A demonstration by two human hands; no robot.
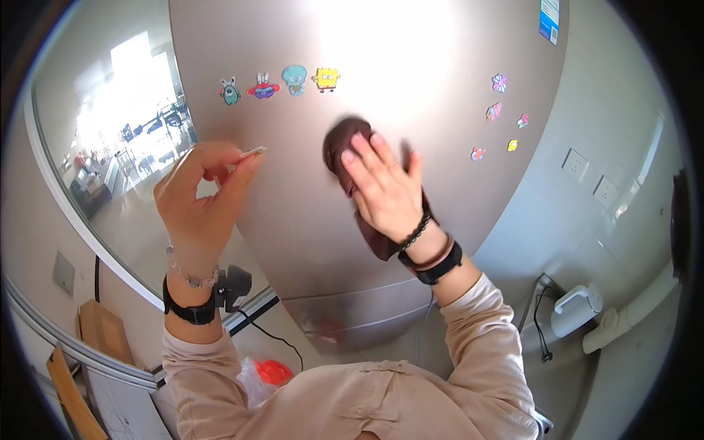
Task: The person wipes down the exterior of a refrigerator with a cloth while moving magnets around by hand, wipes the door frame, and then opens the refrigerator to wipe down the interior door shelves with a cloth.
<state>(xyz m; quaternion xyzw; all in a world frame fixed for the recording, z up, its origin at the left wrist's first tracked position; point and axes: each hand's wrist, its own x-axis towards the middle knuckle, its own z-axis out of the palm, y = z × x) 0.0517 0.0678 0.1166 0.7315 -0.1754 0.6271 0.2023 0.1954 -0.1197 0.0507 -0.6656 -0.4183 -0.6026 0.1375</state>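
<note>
My right hand (385, 187) lies with its fingers stretched out over a dark brown cloth (378, 238), pressing it to the silver fridge door (293, 220). Part of the cloth sticks out beyond the fingertips, and more hangs below the palm. To the left, my left hand (202, 187) is raised in front of the door, thumb and forefinger pinching a small thin fridge magnet (253, 151), seen edge-on with its face hidden. Above both hands, several cartoon magnets form a row on the door, among them a yellow square figure (326, 79) and a light blue figure (295, 79).
More small magnets (493, 111) dot the door's right side. A glass panel (110, 147) stands at left, with a cardboard box (104, 334) below. Wall sockets (575, 165), a white kettle-like appliance (578, 309) and a pipe (634, 312) are at right. A red and white bag (271, 372) lies low down.
</note>
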